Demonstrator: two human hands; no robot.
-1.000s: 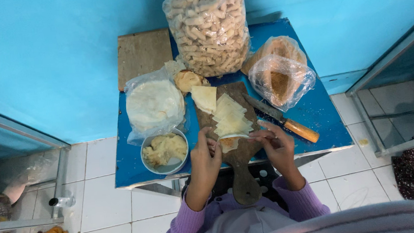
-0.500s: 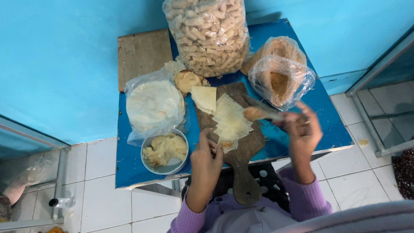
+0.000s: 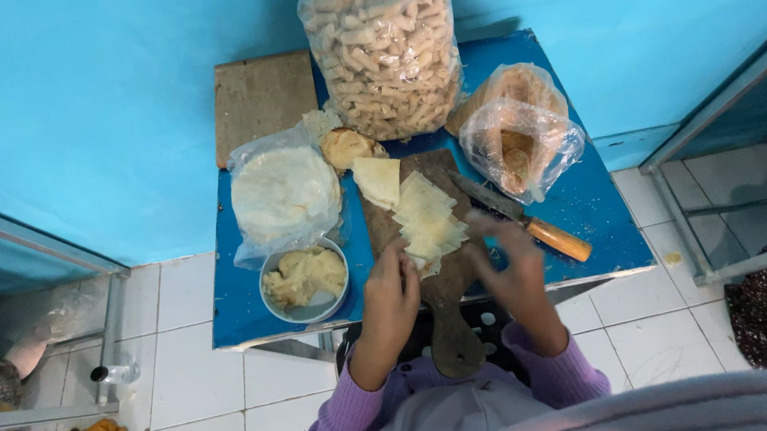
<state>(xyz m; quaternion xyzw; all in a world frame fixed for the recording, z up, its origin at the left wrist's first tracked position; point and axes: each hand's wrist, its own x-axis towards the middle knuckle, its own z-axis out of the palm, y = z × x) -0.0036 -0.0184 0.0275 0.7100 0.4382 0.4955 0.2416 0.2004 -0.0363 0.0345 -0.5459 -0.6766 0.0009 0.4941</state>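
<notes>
Overhead view: left hand (image 3: 394,300) and right hand (image 3: 518,273) hover over stacked pale wrappers (image 3: 427,221) on a wooden board (image 3: 454,329), blue worktop (image 3: 235,312).

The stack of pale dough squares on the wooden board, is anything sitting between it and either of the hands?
Nothing visible does. The left hand is at the stack of pale dough squares, and the right hand hovers just beside it. The knife lies past the right hand.

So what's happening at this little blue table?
A person in a purple sweater works over a wooden cutting board on the blue table. The left hand touches a stack of pale cut dough sheets; the right hand hovers open beside it. A wooden-handled knife lies to the right, a bowl of filling to the left.
</notes>
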